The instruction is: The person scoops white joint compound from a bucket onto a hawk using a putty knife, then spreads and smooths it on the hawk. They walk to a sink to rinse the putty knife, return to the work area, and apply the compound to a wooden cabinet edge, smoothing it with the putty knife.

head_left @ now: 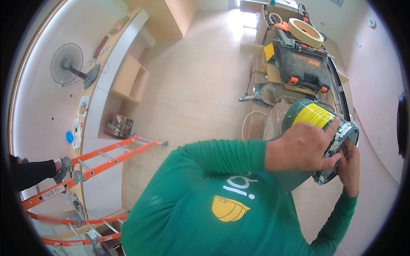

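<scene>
A dark green paint can point(294, 109) with a yellow label is tipped onto its side in front of my chest, its paint-crusted rim turned to the lower right. Across the can's side near the rim lies my left hand point(305, 143), gripping it, with the index finger stretched along the edge. My right hand point(351, 164) holds the rim from the other side, its fingertips partly hidden by the rim. What is inside the can does not show.
At the upper right, a cluttered bench holds a black tool case point(303, 66), a masking tape roll point(305, 32) and a brush point(265, 94). An orange ladder point(106, 164) stands at left, with another person's dark-clad limb point(36, 174) by it. A fan point(68, 64) sits on the shelf.
</scene>
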`<state>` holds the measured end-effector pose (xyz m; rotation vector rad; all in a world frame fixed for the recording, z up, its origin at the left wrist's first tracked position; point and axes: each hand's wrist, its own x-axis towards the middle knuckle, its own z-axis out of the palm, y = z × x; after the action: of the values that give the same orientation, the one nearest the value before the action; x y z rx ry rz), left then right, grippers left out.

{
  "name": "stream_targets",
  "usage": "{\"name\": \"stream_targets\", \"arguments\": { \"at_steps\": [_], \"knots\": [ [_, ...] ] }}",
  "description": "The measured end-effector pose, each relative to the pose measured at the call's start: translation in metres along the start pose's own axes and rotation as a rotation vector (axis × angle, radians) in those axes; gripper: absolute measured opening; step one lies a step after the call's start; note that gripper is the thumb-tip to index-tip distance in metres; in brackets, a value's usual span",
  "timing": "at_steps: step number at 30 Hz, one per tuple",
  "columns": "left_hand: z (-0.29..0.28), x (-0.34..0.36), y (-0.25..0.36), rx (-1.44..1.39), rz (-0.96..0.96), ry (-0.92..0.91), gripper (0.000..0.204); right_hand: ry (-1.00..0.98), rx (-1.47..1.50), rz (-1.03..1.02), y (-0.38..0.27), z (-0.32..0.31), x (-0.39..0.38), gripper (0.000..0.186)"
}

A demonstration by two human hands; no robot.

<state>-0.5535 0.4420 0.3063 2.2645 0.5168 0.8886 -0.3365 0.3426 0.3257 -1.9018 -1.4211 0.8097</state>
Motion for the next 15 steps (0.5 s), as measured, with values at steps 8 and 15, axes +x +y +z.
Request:
{"name": "stream_targets", "arguments": {
  "at_steps": [8,15],
  "knots": [
    [0.001,0.000,0.004,0.022,-0.001,-0.021,0.081,-0.164,0.108,0.080,-0.002,0.002,0.000,0.027],
    [0.002,0.001,0.005,0.041,0.000,0.016,0.081,-0.041,0.054,0.027,0.018,0.009,-0.006,0.026]
  ]
}}
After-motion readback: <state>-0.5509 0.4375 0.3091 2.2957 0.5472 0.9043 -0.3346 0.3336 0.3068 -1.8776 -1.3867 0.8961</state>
